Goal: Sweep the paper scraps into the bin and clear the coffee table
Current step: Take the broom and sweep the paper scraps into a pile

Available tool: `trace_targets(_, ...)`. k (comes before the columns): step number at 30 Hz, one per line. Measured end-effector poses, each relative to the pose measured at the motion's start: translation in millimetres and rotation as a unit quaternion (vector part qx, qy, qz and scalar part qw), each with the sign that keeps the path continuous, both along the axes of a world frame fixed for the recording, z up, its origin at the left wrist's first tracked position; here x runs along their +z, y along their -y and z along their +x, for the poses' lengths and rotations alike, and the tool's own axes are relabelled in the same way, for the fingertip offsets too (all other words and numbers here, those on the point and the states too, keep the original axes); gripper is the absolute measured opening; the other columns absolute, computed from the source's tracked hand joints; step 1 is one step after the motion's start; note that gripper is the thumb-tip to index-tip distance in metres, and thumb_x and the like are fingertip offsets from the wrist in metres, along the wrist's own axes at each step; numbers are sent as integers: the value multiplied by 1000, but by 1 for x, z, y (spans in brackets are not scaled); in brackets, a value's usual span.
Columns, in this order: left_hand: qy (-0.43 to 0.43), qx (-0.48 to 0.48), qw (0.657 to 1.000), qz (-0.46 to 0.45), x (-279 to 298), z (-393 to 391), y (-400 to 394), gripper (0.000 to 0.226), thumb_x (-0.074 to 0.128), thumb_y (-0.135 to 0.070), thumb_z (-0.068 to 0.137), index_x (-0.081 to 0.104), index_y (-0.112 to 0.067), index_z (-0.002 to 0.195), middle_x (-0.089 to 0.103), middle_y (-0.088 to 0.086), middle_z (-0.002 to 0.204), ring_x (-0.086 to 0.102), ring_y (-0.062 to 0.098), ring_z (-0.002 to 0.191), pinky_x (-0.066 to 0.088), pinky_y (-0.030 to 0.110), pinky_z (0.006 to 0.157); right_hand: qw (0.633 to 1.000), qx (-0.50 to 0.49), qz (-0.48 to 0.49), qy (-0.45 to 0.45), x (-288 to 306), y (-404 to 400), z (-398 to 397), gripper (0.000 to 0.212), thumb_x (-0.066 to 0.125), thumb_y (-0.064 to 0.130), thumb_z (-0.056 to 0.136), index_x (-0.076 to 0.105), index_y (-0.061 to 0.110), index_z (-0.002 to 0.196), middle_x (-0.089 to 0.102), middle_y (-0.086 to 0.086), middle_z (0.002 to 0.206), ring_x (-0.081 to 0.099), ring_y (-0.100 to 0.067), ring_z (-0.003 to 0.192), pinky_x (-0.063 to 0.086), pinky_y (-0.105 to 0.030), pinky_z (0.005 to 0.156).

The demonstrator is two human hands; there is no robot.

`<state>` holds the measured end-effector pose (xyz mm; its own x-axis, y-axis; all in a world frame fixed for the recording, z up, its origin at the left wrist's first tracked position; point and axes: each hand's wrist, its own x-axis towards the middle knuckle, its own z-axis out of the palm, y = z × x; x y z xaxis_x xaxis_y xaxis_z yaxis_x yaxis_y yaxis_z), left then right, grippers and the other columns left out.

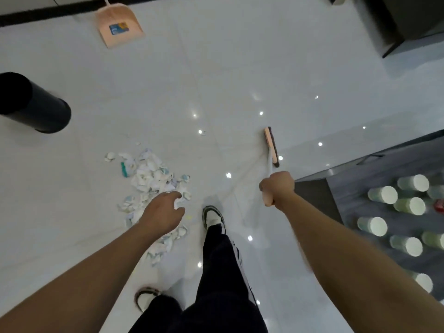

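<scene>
A heap of torn paper scraps (150, 175) lies on the glossy white floor, left of centre. My left hand (164, 211) hovers over the near side of the heap with loosely bent fingers, holding nothing. My right hand (276, 187) grips the pink handle of a broom, whose head (271, 146) rests on the floor to the right of the scraps. A black cylindrical bin (36, 104) stands at the far left. A peach dustpan (117, 25) stands at the top, near the wall.
A grey coffee table (348, 179) at the right carries several pale green paper cups (383, 194) and a red object (439, 205). My legs in black trousers and my shoes (212, 216) are at bottom centre. A dark cabinet (408, 20) is at the top right.
</scene>
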<state>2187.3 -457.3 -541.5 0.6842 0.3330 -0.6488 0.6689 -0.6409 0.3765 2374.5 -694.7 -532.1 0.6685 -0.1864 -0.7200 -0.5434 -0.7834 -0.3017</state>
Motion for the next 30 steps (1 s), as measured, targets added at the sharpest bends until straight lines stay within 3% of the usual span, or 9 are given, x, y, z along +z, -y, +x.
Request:
trace_targets(9,-17,109,994,6,20,-21,-16,45,58,-31,90,53,-22,133,56,6,129,51,22,118,37,29,91,970,240,7,-47,0,-56,-26,18,49,-2,69,38,12,64,36,3,30,41,-10,23,25,-12,31)
trace_targets(11,-15,140,990,8,25,-43,-20,44,58,-32,89,55,-23,131,58,6,127,54,23,116,40,29,90,956,290,18,-47,2,-72,-45,20,49,-2,69,37,13,62,36,4,37,40,-14,33,28,-15,35)
trace_targets(13,-12,167,986,11,29,-68,-23,43,59,-32,88,56,-23,131,59,5,125,55,23,113,40,28,86,941,331,36,-54,9,-87,-70,12,49,-1,71,48,10,68,50,-2,49,49,-19,43,44,-24,40)
trace_targets(15,-9,190,982,12,31,-96,-27,43,59,-32,88,56,-23,130,59,6,126,55,23,115,39,27,85,927,366,41,-69,18,-102,-96,24,55,-1,77,65,1,99,68,-15,85,68,-29,70,59,-36,61)
trace_targets(17,-7,206,978,10,34,-123,-33,44,57,-32,88,55,-23,132,57,6,129,53,23,118,38,27,87,916,391,41,-82,24,-115,-123,40,57,-1,79,61,-8,118,67,-22,107,70,-34,90,59,-38,70)
trace_targets(19,-5,226,974,14,37,-150,-40,45,56,-32,88,54,-24,132,56,5,131,52,23,118,37,26,84,901,420,66,-83,33,-127,-147,36,58,-5,73,65,-12,107,67,-27,90,66,-34,76,47,-33,57)
trace_targets(22,5,251,968,16,39,-186,-51,45,57,-31,87,55,-23,132,56,6,133,53,24,118,39,27,85,899,422,81,-80,49,-140,-171,16,63,-6,68,63,-7,84,43,-25,65,39,-21,54,29,-33,53)
trace_targets(25,11,257,966,14,44,-216,-62,46,57,-33,89,54,-22,133,55,8,132,53,26,118,42,29,88,924,364,81,-84,62,-148,-187,40,67,-8,67,58,-23,103,44,-12,66,36,-20,48,32,-29,50)
trace_targets(30,29,301,953,21,48,-243,-82,47,58,-31,88,53,-21,134,56,10,130,54,27,117,42,29,88,913,393,101,-44,68,-187,-193,59,63,-7,66,45,-23,120,46,-13,71,42,-24,58,35,-35,58)
